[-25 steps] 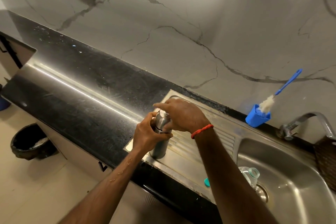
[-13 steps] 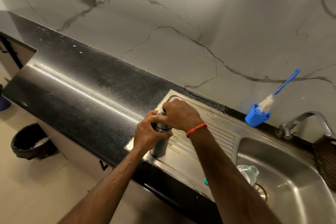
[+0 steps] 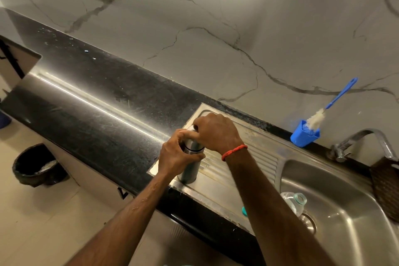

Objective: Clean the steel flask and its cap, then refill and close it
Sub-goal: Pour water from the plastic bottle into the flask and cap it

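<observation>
The steel flask (image 3: 190, 166) stands upright on the ribbed steel drainboard (image 3: 254, 157) left of the sink. My left hand (image 3: 174, 155) grips the flask's upper body from the left. Over the top of the flask, my right hand (image 3: 217, 131) curls around the cap, which its fingers almost wholly hide. A red thread band circles the right wrist.
A sink basin (image 3: 345, 211) at right holds a clear plastic bottle (image 3: 294, 201); a teal cap (image 3: 244, 211) lies on the drainboard edge. A blue cup (image 3: 304, 136) with a bottle brush (image 3: 330, 106) and a tap (image 3: 362, 140) stand behind. Black counter (image 3: 97, 110) stretches left; a bin (image 3: 36, 164) stands on the floor.
My right hand has come down onto the flask's top and closed over the cap, turning slightly. The left hand keeps its grip and the flask stays in place.
</observation>
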`<action>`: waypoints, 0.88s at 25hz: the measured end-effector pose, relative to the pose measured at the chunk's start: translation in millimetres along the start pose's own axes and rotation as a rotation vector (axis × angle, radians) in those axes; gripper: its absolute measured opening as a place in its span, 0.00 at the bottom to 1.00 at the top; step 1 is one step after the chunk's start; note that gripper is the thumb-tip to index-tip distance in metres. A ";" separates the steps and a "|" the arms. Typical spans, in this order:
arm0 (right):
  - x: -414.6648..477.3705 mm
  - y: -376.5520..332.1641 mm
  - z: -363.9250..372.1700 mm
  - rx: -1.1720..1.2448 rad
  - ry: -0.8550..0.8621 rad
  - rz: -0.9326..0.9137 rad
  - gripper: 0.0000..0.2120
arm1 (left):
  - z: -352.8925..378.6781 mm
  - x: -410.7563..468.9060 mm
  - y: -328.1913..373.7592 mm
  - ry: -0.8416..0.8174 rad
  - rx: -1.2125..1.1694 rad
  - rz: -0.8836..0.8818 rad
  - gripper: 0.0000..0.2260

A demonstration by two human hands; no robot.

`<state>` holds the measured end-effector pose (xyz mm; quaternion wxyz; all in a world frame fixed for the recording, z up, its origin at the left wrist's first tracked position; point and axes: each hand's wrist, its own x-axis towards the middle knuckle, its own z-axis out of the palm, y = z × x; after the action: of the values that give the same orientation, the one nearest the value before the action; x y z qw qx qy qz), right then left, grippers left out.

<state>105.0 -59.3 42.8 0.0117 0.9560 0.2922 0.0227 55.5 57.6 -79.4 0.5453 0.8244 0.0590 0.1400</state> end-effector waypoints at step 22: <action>-5.8 1.4 -6.3 0.177 -0.038 -0.194 0.20 | 7.3 -1.8 1.8 0.102 0.080 -0.021 0.37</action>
<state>100.7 -63.7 49.0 -0.0648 0.9208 0.3839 -0.0226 55.9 50.0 -80.7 0.5097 0.8366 0.1009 0.1737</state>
